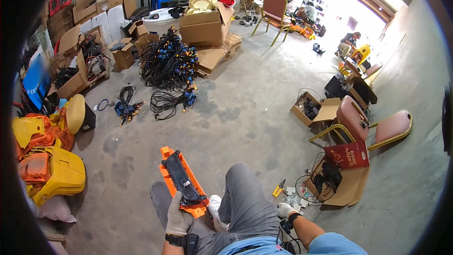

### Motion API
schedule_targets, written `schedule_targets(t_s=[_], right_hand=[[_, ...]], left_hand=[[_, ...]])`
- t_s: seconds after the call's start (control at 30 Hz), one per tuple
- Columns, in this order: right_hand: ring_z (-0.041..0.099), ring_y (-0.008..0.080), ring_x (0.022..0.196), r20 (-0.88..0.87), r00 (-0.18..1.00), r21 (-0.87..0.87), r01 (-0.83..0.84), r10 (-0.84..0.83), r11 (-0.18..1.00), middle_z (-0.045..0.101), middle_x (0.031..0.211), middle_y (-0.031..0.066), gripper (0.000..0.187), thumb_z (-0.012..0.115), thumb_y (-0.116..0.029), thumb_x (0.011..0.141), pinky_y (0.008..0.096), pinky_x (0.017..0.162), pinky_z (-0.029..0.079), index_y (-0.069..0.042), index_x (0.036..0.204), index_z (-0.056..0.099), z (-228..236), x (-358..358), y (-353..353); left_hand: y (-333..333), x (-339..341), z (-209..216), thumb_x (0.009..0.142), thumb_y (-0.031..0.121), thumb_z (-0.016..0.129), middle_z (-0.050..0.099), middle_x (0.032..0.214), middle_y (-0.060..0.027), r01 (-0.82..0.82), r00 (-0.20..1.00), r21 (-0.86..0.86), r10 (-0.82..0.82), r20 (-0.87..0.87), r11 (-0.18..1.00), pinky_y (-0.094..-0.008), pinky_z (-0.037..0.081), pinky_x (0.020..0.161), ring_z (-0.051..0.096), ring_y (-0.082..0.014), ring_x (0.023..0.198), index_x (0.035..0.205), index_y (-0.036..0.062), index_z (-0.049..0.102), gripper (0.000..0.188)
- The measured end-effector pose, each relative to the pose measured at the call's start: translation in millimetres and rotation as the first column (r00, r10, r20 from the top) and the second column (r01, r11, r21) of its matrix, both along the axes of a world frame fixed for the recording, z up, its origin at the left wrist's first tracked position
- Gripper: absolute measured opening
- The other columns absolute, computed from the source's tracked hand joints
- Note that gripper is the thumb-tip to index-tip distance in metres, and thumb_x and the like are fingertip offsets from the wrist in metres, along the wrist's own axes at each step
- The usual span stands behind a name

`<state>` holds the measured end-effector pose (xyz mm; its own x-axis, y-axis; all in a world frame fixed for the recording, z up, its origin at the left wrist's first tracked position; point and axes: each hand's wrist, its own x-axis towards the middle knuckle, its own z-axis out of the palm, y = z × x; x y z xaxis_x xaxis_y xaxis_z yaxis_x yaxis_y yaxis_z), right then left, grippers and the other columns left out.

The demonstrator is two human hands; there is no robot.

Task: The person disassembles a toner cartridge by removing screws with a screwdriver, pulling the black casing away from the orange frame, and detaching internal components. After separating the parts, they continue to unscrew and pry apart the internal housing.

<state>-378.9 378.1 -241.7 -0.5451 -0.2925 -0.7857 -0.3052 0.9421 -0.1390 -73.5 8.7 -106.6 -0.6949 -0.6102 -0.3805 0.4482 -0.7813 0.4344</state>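
My left hand [178, 218], in a pale work glove, grips the near end of an orange plastic housing [192, 178] with a long black part [181, 174] set in it. The housing lies slanted over my left leg. Low at my right side is my gloved right hand [284, 210], its fingers curled; whatever they hold is hidden. Beside that hand, yellow-handled pliers [279, 188] lie on the floor next to a scatter of small pale pieces [297, 199]. Black cable and a small black device [285, 227] show under my right wrist.
An open carton [347, 192] with black parts stands right, near pink chairs [351, 118]. Bundled black cables [167, 61] are heaped ahead-left. Yellow and orange shells [61, 172] pile at the left. A person [348, 45] sits far off by the bright doorway.
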Motion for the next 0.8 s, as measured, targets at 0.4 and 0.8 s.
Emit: schedule_targets(t_s=[0.4, 0.8], right_hand=[[0.077, 0.0384, 0.102, -0.047, 0.997, -0.07, 0.059, -0.063, 0.996, 0.08, 0.102, 0.0229, 0.046, 0.063, -0.038, 0.089, 0.0449, 0.095, 0.059, -0.001, 0.111, 0.079, -8.9, 3.9, 3.4], [0.073, 0.0423, 0.117, -0.001, 0.999, -0.034, 0.042, -0.042, 0.999, 0.076, 0.118, 0.0283, 0.047, 0.062, -0.033, 0.09, 0.0476, 0.101, 0.057, 0.003, 0.115, 0.077, -20.5, 2.4, 1.8]], left_hand=[[-4.1, 2.1, -22.2, 0.11, 0.034, 0.062, 0.07, 0.133, -0.0173, 0.013, 0.999, -0.037, -0.011, 0.044, 0.999, -0.0574, 0.057, 0.109, 0.07, -0.0355, 0.123, 0.147, 0.0007, 0.053, 0.05], [-0.7, 2.1, 3.8, 0.109, 0.034, 0.062, 0.071, 0.134, -0.0178, 0.029, 1.0, -0.013, -0.029, 0.009, 0.999, -0.0562, 0.058, 0.107, 0.072, -0.0349, 0.121, 0.149, 0.0014, 0.053, 0.053]])
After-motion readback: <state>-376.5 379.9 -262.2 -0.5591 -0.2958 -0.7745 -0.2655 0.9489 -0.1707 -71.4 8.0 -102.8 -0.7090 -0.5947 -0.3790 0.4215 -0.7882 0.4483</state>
